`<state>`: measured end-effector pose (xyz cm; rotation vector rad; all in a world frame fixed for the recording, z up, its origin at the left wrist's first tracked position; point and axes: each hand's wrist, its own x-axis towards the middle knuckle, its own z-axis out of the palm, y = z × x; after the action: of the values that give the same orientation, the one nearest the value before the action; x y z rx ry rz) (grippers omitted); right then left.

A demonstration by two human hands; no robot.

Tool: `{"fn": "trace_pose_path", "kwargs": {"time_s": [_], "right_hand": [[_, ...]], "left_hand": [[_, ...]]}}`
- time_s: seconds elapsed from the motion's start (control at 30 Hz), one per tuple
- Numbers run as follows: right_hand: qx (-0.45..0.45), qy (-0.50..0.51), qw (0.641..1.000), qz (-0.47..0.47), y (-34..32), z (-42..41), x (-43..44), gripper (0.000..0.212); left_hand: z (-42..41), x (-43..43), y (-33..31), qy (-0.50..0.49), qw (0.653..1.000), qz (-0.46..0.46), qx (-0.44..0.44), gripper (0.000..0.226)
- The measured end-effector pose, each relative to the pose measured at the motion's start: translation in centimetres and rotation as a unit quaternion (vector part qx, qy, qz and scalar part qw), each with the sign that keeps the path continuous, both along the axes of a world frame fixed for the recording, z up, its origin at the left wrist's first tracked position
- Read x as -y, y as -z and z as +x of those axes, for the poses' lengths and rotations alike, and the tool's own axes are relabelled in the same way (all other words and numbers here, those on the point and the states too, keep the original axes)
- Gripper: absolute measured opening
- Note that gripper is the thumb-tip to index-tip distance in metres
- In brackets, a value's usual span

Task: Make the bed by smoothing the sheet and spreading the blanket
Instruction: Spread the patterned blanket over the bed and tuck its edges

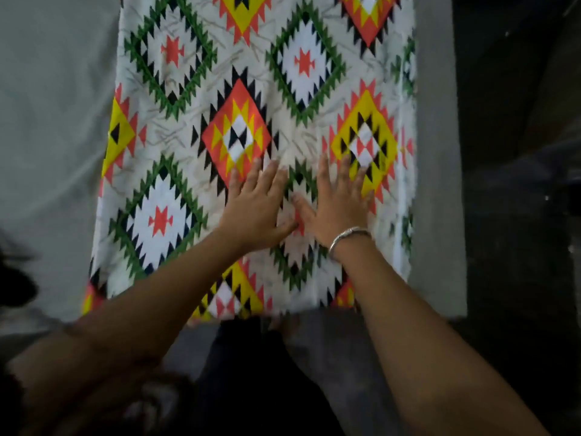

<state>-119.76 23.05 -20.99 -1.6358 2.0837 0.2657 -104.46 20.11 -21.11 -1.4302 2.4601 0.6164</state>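
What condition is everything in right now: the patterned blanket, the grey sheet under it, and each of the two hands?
Patterned blanket: lying flat as a narrow strip, not covering the full bed.
Grey sheet: exposed on both sides of the blanket, faint creases on the left.
Left hand: open, palm pressed flat on the blanket.
Right hand: open, fingers spread, flat on the blanket.
Bracelet: worn on the right wrist.

The bed (437,184) carries a pale grey sheet (53,121) that shows bare to the left of the left hand (254,206) and in a narrow strip to the right of the right hand (339,202). A white blanket (195,127) with green, orange and yellow diamond patterns lies flat on the sheet, running away beyond both hands' fingertips. The 2 palms press on it side by side, close to its near edge.
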Motion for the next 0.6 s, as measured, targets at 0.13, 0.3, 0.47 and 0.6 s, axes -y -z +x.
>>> {"fn": "trace_pose_path", "kwargs": {"time_s": [0.13, 0.3, 0.47, 0.6], "right_hand": [[0.042, 0.026, 0.999, 0.007, -6.4, -0.8, -7.8, 0.071], [0.057, 0.052, 0.996, 0.048, -9.5, 1.1, -17.1, 0.079], [0.064, 0.103, 0.99, 0.066, -11.1, 2.1, -22.8, 0.074], [0.075, 0.21, 0.974, 0.051, -13.7, 2.3, -25.9, 0.077]], "left_hand": [[-2.7, -6.1, -6.3, 0.109, 0.993, 0.033, 0.0, 0.092], [-4.2, -12.8, -10.7, 0.203, 0.977, 0.056, 0.019, 0.088], [-4.3, -17.4, -11.9, 0.262, 0.958, 0.108, 0.047, 0.09], [-5.5, -18.4, -13.7, 0.367, 0.923, 0.099, 0.054, 0.093]]}}
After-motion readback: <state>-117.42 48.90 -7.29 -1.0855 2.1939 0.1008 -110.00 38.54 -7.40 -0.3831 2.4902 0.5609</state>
